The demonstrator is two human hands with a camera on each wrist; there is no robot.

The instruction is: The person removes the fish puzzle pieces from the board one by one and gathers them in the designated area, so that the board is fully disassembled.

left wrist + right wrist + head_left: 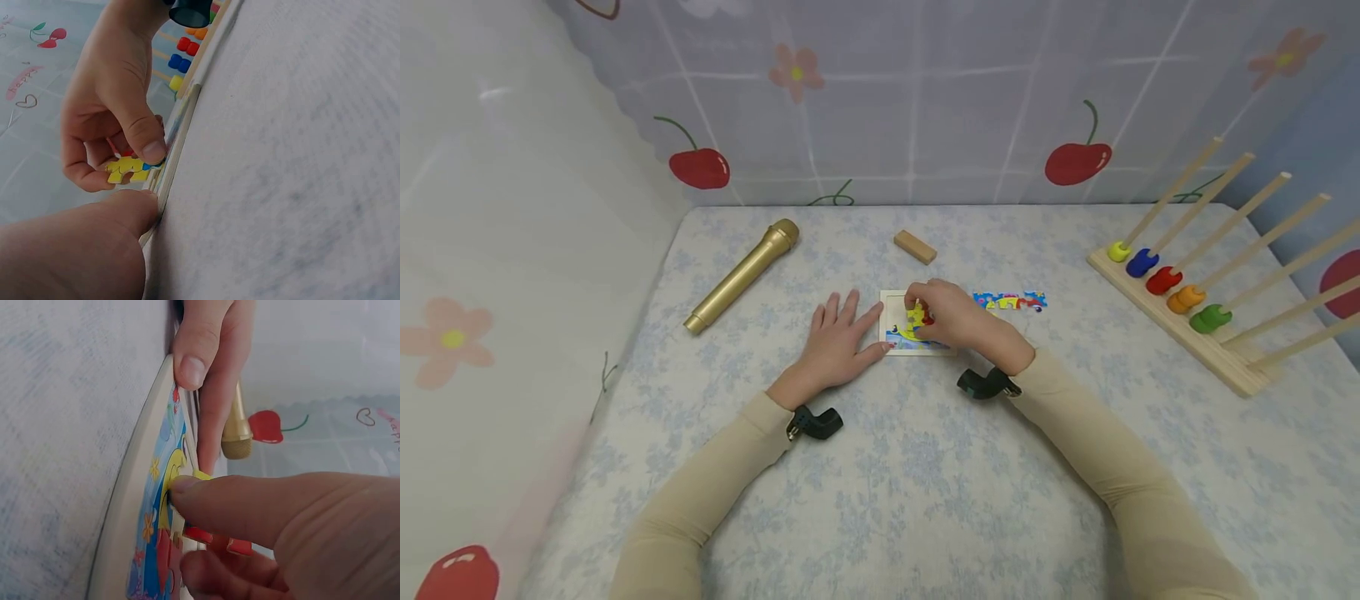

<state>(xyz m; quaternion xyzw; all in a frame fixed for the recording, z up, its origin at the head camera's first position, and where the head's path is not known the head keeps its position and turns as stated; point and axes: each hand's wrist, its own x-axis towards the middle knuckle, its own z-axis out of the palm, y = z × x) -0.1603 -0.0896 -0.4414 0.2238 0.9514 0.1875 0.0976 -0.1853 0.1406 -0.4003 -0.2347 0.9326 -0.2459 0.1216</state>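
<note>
Yellow puzzle piece (124, 166) pinched between your right hand's (951, 315) thumb and curled fingers, at the puzzle tray (925, 353).
Piece looks light, thin and stiff, so take it by the side edges and spare the knobs (likeliest bit to chip); printed face seems smooth, maybe slippery. Can't tell if it touches the tray. Your left hand (837, 346) lies with fingers spread, thumb and forefinger at the tray's left rim, a good steadying spot since the tray looks light too. Tray: shallow rectangle, pale wood-like border, bright print. Interlocking loose pieces (1011, 301) lie right of it on floral cloth (880, 467).
</note>
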